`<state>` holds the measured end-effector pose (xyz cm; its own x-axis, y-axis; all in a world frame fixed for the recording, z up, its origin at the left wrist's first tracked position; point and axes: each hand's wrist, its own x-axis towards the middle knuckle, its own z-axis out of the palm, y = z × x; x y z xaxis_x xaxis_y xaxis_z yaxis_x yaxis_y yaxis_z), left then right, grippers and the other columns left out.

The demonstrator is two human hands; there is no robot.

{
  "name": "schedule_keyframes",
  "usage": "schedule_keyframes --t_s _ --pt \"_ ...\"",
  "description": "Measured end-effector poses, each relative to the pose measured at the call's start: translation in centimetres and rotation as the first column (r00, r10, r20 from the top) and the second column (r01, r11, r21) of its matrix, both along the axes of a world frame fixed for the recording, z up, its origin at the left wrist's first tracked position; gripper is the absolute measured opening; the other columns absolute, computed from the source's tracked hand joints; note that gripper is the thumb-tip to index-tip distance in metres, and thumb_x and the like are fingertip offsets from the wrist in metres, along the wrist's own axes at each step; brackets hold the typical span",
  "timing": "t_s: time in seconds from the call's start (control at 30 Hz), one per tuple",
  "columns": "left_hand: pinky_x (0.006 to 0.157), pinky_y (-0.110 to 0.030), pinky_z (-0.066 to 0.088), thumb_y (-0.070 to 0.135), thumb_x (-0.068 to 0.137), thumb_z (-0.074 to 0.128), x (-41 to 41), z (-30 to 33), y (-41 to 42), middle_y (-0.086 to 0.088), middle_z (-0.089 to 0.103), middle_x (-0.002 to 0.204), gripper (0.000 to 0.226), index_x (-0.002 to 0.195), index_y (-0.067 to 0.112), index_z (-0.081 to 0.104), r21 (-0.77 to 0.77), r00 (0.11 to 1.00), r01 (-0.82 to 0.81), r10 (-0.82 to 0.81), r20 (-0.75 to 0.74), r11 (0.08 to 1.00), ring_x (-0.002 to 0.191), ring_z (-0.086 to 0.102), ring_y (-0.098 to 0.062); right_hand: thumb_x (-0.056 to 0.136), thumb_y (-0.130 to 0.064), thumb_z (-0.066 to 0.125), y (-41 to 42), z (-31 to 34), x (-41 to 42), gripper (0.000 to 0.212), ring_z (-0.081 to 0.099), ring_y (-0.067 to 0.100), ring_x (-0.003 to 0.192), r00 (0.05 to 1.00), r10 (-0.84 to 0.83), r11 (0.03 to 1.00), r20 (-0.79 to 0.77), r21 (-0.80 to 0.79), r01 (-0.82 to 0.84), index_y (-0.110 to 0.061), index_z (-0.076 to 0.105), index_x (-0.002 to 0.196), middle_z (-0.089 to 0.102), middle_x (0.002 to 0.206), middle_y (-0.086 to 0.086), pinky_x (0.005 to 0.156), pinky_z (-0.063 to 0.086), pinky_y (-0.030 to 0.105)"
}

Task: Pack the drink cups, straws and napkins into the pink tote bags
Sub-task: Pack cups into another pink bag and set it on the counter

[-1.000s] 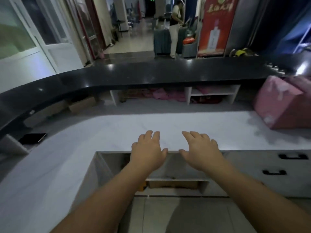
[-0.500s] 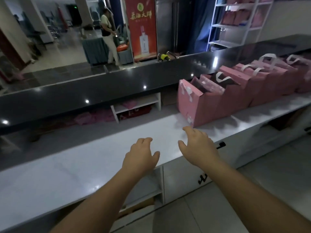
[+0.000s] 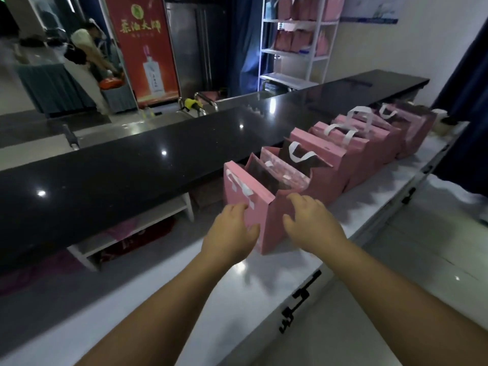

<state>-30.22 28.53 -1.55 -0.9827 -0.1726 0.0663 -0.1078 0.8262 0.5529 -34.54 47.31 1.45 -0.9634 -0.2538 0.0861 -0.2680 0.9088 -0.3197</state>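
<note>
Several pink tote bags with white handles stand in a row on the white worktop (image 3: 237,294), running away to the back right. The nearest pink bag (image 3: 269,220) stands open between my hands. My left hand (image 3: 229,233) lies against its left face with relaxed fingers, thumb near the front corner. My right hand (image 3: 311,225) is spread over its front face, fingertips near the top rim. Neither hand holds anything. The bag behind it (image 3: 330,167) shows a dark inside. No cups, straws or napkins are visible.
A raised black counter (image 3: 132,175) runs behind the worktop. Drawers with black handles (image 3: 301,299) sit below its front edge. A white shelf unit (image 3: 295,51) with more pink bags stands at the back. A person (image 3: 87,56) stands far left beside a red banner (image 3: 142,46).
The view has swung right along the counter. Both hands have moved from the bare worktop edge to the nearest pink bag, which is now close between them.
</note>
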Motion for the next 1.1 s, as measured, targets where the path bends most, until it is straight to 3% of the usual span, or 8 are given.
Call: schedule_keyframes --t_s 0.33,0.47,0.6,0.67,0.77,0.87,1.0,1.1 --pt "0.102 -0.049 0.051 0.044 0.096 0.056 -13.0 0.4 -0.2 -0.005 0.056 0.148 0.059 0.149 0.02 0.05 -0.123 1.0 -0.008 0.004 -0.028 0.992 0.129 0.055 -0.03 0.086 -0.018 0.058 -1.2 -0.2 -12.8 0.042 0.059 0.037 0.109 1.0 0.0 1.0 0.008 0.008 0.0 -0.014 0.059 0.127 0.064 0.121 0.012 0.084 0.054 0.045" --pt "0.091 -0.047 0.055 0.053 0.092 0.054 -15.7 -1.3 -0.5 -0.006 0.059 0.137 0.06 0.141 0.02 0.052 -0.147 0.989 -0.133 0.14 0.039 0.98 0.117 0.059 -0.031 0.087 -0.018 0.058 -2.8 -1.7 -18.4 0.047 0.059 0.035 0.11 0.995 0.096 0.994 0.033 0.043 -0.098 -0.017 0.055 0.134 0.063 0.126 0.011 0.087 0.053 0.045" --pt "0.087 -0.048 0.059 0.071 0.082 0.054 -18.1 -1.9 -0.2 -0.006 0.056 0.131 0.076 0.141 0.022 0.048 -0.153 0.941 -0.291 0.311 0.131 0.944 0.11 0.06 -0.031 0.086 -0.013 0.056 -4.2 -3.4 -22.6 0.027 0.062 0.033 0.104 0.976 0.209 0.973 0.059 0.084 -0.214 -0.014 0.054 0.113 0.061 0.125 0.012 0.073 0.047 0.035" --pt "0.083 -0.045 0.058 0.078 0.076 0.051 -19.0 -1.8 0.1 -0.007 0.054 0.128 0.088 0.142 0.02 0.046 -0.189 0.904 -0.354 0.387 0.18 0.916 0.108 0.06 -0.031 0.089 -0.016 0.057 -4.9 -3.8 -23.9 0.026 0.062 0.032 0.109 0.966 0.238 0.961 0.1 0.122 -0.25 -0.011 0.053 0.114 0.056 0.133 0.011 0.081 0.052 0.035" --pt "0.08 -0.044 0.059 0.08 0.075 0.058 -19.6 -1.6 0.5 -0.008 0.051 0.129 0.094 0.144 0.019 0.041 -0.222 0.85 -0.418 0.466 0.246 0.881 0.107 0.061 -0.03 0.092 -0.029 0.061 -5.9 -3.7 -25.2 0.034 0.058 0.034 0.115 0.933 0.253 0.942 0.255 0.155 -0.298 -0.015 0.052 0.122 0.055 0.128 0.008 0.097 0.053 0.051" --pt "0.073 -0.04 0.057 0.063 0.081 0.068 -19.4 -1.3 0.5 -0.008 0.053 0.126 0.082 0.143 0.018 0.039 -0.174 0.812 -0.479 0.51 0.284 0.86 0.1 0.063 -0.029 0.096 -0.032 0.057 -6.5 -3.8 -25.9 0.032 0.053 0.029 0.123 0.92 0.259 0.948 0.293 0.109 -0.301 -0.022 0.059 0.126 0.054 0.127 0.007 0.114 0.039 0.046" --pt "0.057 -0.034 0.053 0.04 0.088 0.06 -17.9 -0.8 0.5 0.0 0.065 0.101 0.041 0.123 0.019 0.053 -0.012 0.8 -0.557 0.54 0.26 0.831 0.078 0.065 -0.02 0.094 -0.014 0.05 -5.9 -4.5 -26.7 0.013 0.065 0.036 0.094 0.915 0.356 0.923 0.19 0.079 -0.376 -0.009 0.061 0.099 0.066 0.101 0.014 0.075 0.053 0.043" --pt "0.056 -0.035 0.057 0.026 0.093 0.054 -16.3 -0.4 0.5 0.001 0.07 0.087 0.01 0.1 0.021 0.06 0.078 0.777 -0.618 0.592 0.214 0.782 0.069 0.067 -0.02 0.095 -0.009 0.052 -5.9 -4.1 -26.8 0.018 0.065 0.033 0.101 0.911 0.354 0.914 0.214 0.128 -0.385 -0.009 0.066 0.107 0.068 0.103 0.012 0.092 0.051 0.042"
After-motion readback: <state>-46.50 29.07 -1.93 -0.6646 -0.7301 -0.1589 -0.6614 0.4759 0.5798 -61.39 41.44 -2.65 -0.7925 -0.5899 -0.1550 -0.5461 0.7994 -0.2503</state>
